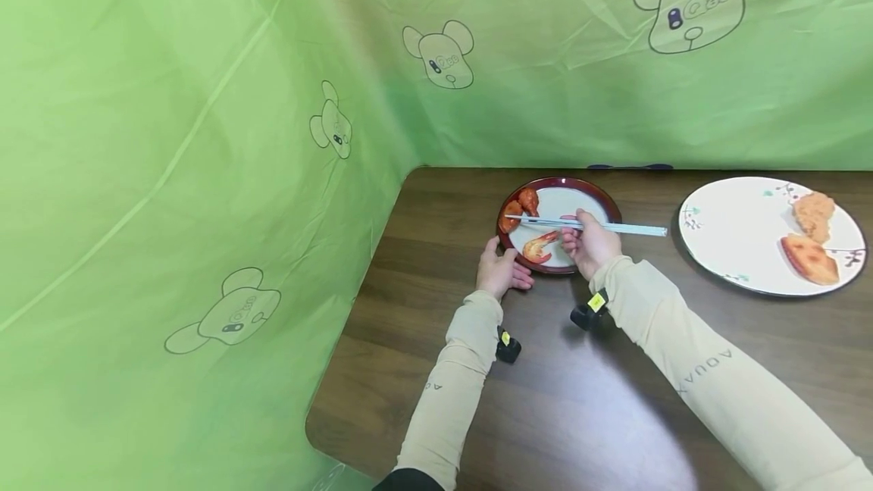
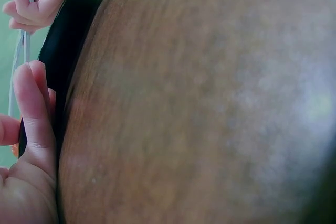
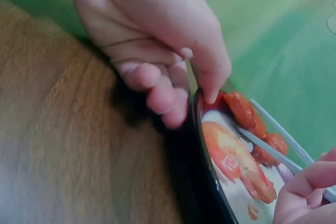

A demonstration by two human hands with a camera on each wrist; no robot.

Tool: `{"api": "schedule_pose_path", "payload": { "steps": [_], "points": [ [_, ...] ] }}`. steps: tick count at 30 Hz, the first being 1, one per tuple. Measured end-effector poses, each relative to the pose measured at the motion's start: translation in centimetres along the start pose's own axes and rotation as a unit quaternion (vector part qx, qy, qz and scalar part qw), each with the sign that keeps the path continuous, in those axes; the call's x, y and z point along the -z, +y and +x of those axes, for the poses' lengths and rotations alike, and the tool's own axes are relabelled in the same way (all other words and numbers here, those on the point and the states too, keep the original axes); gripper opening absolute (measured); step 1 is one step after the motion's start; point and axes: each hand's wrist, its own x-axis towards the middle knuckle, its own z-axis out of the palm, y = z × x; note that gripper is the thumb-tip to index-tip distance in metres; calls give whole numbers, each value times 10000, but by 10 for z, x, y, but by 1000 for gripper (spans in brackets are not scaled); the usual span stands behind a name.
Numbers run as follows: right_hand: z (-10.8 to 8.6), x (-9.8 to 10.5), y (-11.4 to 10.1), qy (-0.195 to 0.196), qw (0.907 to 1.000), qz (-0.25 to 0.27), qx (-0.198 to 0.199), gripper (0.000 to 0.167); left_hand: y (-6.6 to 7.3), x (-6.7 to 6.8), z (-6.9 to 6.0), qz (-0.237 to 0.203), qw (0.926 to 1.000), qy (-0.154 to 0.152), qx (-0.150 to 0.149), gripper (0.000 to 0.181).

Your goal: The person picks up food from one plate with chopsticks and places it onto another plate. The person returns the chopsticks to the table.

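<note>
A brown-rimmed round plate (image 1: 558, 270) holds two reddish-orange food pieces (image 1: 528, 201) at its left and a shrimp (image 1: 539, 247) towards the front. My right hand (image 1: 592, 245) holds pale blue chopsticks (image 1: 634, 229) above it, their tips over the reddish pieces. In the right wrist view the chopsticks (image 3: 273, 148) lie spread around part of these pieces (image 3: 241, 111); whether they pinch one I cannot tell. At the plate's front left, my left hand (image 1: 498, 271) grips the rim, one digit over it and the others curled outside and low.
A large white oval plate (image 1: 730, 237) stands to the right, bearing a fried piece (image 1: 814, 214) and a golden-brown piece (image 1: 810, 259). A dark blue object (image 1: 630, 167) lies at the wooden table's (image 1: 423, 248) back edge. Green sheeting (image 1: 546, 112) hangs behind and on the left.
</note>
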Motion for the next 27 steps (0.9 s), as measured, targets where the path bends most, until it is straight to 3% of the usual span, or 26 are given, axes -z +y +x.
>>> {"api": "schedule_pose_path", "payload": {
  "steps": [4, 17, 27],
  "points": [
    [-2, -3, 0, 85, 9999, 142, -28, 29, -1, -1, 0, 9, 10000, 17, -30, 57],
    [2, -16, 6, 465, 9975, 302, 432, 28, 0, 1, -1, 33, 9999, -76, -65, 55],
    [10, -20, 12, 617, 9956, 199, 684, 25, -3, -1, 1, -1, 10000, 35, 11, 55]
  ]
}}
